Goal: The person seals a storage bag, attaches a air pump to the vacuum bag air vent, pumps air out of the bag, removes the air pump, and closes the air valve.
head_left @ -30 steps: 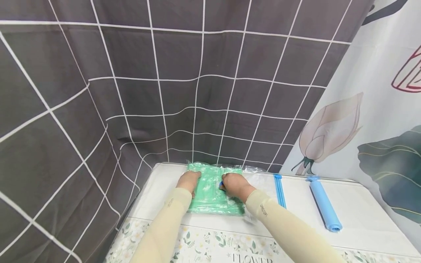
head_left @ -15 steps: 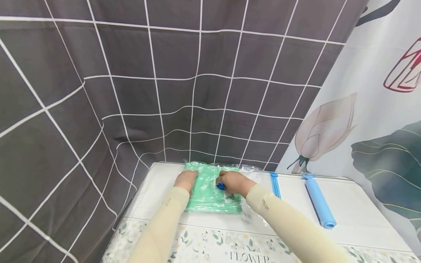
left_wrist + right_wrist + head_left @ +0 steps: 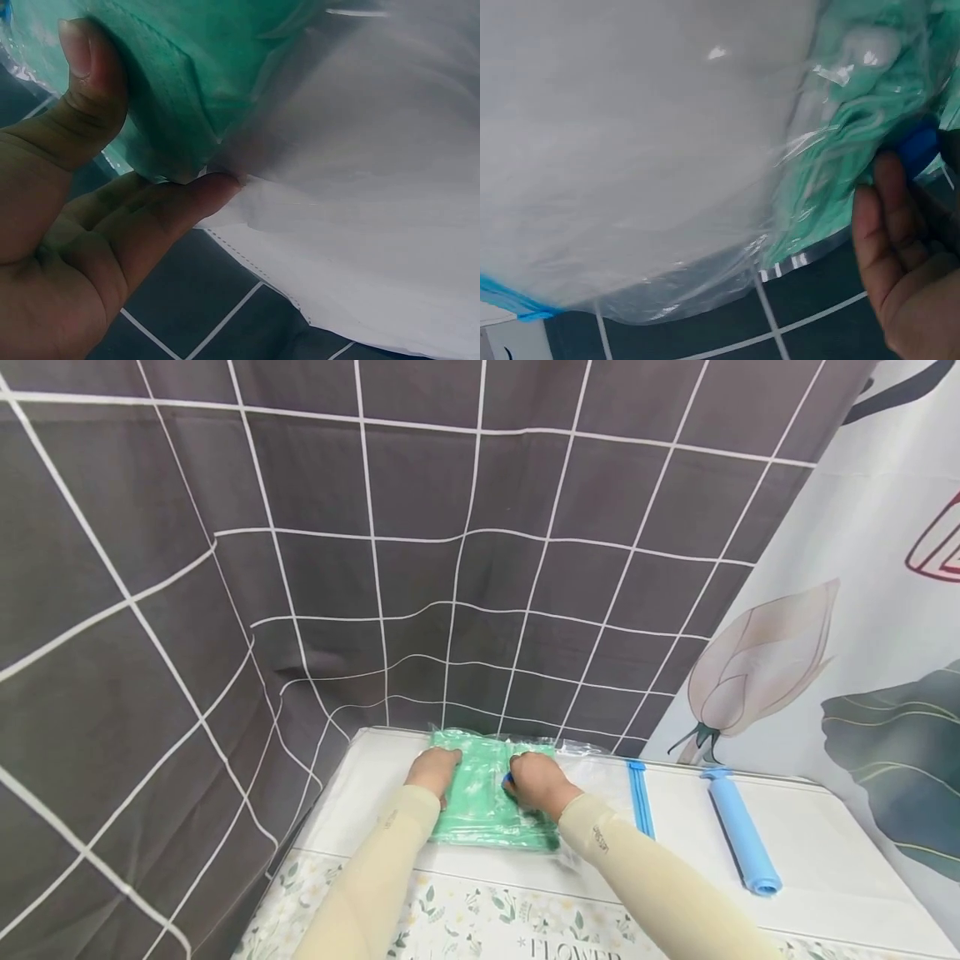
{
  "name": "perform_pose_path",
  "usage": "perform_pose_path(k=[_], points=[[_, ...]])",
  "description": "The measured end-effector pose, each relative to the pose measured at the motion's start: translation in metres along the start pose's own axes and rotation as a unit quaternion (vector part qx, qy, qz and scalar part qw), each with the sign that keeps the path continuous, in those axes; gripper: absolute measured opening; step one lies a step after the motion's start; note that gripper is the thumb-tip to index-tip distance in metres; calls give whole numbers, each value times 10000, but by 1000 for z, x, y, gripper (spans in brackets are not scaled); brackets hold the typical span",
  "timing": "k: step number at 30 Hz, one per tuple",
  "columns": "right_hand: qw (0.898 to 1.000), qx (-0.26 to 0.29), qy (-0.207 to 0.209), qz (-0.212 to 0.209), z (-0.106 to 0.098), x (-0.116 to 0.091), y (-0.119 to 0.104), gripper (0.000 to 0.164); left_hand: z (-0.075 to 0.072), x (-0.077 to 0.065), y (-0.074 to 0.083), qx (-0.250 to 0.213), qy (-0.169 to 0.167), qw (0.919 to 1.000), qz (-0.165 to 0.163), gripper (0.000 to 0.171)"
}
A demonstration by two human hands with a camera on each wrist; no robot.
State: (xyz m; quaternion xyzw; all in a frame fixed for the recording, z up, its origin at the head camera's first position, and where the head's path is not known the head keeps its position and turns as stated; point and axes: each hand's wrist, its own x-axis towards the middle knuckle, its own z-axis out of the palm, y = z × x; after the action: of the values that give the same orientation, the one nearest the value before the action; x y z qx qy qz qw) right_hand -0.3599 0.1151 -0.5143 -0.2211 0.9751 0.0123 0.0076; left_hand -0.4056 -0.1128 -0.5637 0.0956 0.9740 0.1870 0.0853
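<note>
Folded green cloth (image 3: 472,802) lies inside a clear plastic storage bag (image 3: 697,296) on the table. My left hand (image 3: 433,770) rests at the bag's left edge. In the left wrist view, its thumb (image 3: 90,82) lies over the green part and its fairly straight fingers (image 3: 161,217) touch the bag's edge. On the bag's upper side, my right hand (image 3: 542,783) pinches a blue valve cap (image 3: 916,150), which is partly hidden by the fingers and seen best in the right wrist view. The bag's blue zip strip (image 3: 641,802) lies to the right of that hand.
A light blue hand pump (image 3: 742,835) lies on the white tabletop (image 3: 832,852), right of the bag. Floral printed cloth (image 3: 450,902) covers the table's near part. A dark grid-patterned curtain (image 3: 420,568) hangs behind and at left, with a flower-printed one (image 3: 750,668) at right.
The right hand has turned slightly about the blue cap, which showed more half a second ago. The left hand keeps its place on the bag. The head view has shifted a little.
</note>
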Motion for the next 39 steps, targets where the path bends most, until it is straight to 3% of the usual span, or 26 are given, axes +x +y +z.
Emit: perform_pose_path(k=[3,9,13,17,20,22,23,25,26,29,32,36,39], points=[[9997,-168,-188,-4,-4,-3,1,32,-9,-9,10,40,-57,10000,-5,104],[9947,-3,-468,-918,-13,-9,6,40,-31,-33,29,41,-95,9999,-112,103],[9920,210,-356,-1195,-11,-11,9,42,-22,-30,23,51,-27,10000,8,102],[9922,460,-97,-1156,-1,-8,11,34,-21,-35,24,-144,-119,9998,-13,96],[9941,526,219,-921,20,5,20,19,-35,-49,34,-360,-167,9990,-194,85],[9954,397,458,-740,40,16,29,24,-39,-52,36,-319,-107,9992,-203,82],[9966,339,451,-597,41,18,28,29,-41,-53,37,-296,-85,9993,-201,82],[9982,159,390,-435,38,20,27,33,-44,-55,38,-305,-67,9993,-191,81],[9991,111,218,-348,23,14,19,30,-44,-55,39,-303,-66,9994,-167,82],[9984,-15,-144,-550,-5,2,7,25,-43,-55,39,-257,-79,9995,-136,88],[9946,-52,-293,-990,-14,-5,6,35,-40,-53,38,-128,-50,9998,-155,93],[9929,159,-363,-1117,-14,-5,9,43,-40,-51,38,-59,5,9999,-147,96],[9938,445,-383,-944,7,12,19,42,-42,-54,37,-69,46,9999,-97,94]])
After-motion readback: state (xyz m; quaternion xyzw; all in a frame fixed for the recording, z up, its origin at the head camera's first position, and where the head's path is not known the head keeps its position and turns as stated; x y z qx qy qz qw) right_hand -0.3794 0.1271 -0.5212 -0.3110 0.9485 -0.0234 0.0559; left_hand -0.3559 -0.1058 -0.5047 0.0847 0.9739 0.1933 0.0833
